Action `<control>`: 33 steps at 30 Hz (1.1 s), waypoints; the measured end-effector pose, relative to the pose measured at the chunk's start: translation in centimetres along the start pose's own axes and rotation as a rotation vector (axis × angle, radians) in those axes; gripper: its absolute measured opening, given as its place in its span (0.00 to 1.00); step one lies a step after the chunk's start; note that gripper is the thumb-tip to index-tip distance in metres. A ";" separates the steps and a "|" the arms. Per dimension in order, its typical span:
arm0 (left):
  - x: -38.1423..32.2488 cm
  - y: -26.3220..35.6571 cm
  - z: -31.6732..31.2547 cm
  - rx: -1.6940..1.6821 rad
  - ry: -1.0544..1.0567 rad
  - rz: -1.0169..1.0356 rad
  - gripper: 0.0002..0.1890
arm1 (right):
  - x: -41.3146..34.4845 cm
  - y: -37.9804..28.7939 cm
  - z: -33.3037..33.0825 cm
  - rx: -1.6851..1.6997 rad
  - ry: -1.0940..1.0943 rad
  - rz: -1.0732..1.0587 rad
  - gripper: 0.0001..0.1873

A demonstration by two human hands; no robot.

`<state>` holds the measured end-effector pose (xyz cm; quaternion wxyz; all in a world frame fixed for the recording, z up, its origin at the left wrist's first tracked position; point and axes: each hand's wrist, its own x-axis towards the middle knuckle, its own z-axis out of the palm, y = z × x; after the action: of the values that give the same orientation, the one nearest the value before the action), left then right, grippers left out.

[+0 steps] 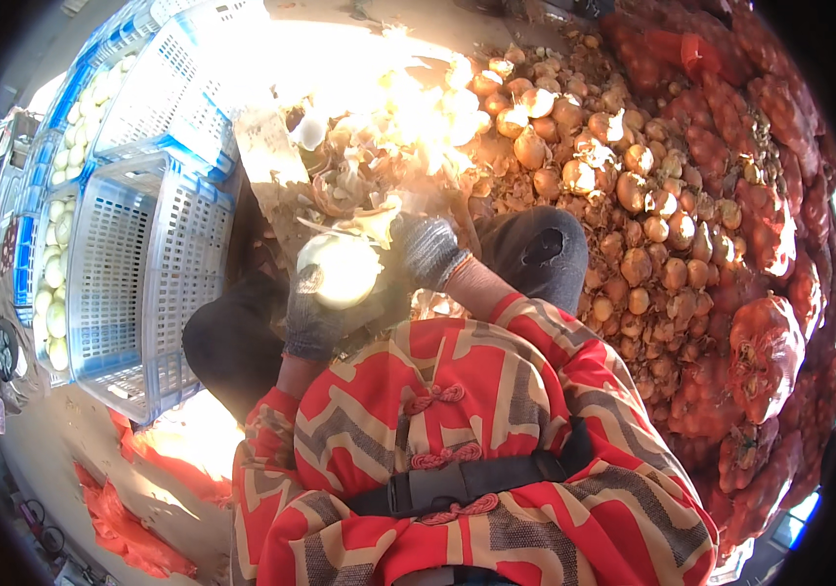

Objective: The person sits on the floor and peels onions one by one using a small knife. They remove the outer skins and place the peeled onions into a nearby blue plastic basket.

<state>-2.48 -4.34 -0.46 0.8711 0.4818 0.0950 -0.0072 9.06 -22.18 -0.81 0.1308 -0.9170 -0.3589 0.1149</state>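
Observation:
My left hand, in a grey knitted glove, holds a large pale peeled onion from its left and lower side. A loose strip of skin sticks out at the onion's upper right. Close by on the right is my right hand, gloved in the same way, with its fingers bent near that skin. Glare and shadow hide its fingertips, so I cannot tell what they hold. Beyond both hands lies a heap of dry onion skins, partly washed out by sunlight.
Unpeeled onions are piled at the right, with red mesh sacks of onions behind them. A plastic crate stands at my left, beside crates of peeled onions. Red mesh sacking lies on the floor at the lower left.

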 end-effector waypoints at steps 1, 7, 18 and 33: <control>-0.3 0.5 0.3 -0.010 -0.045 0.008 0.35 | 0.3 1.3 2.2 -0.265 0.069 -0.132 0.15; -0.2 -1.8 -5.4 0.433 0.059 0.062 0.45 | 0.2 5.2 6.4 0.574 0.179 0.018 0.15; 0.9 0.4 -1.2 -0.304 0.147 0.038 0.21 | -2.4 -2.6 -3.4 0.145 0.301 -0.197 0.17; -0.1 1.3 -0.1 0.470 -0.004 0.157 0.25 | -3.0 -0.8 -2.0 -0.088 0.308 -0.220 0.13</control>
<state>-2.49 -3.61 0.59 0.7332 0.6770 0.0510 0.0377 7.06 -23.98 1.61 0.1558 -0.8837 -0.4375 -0.0579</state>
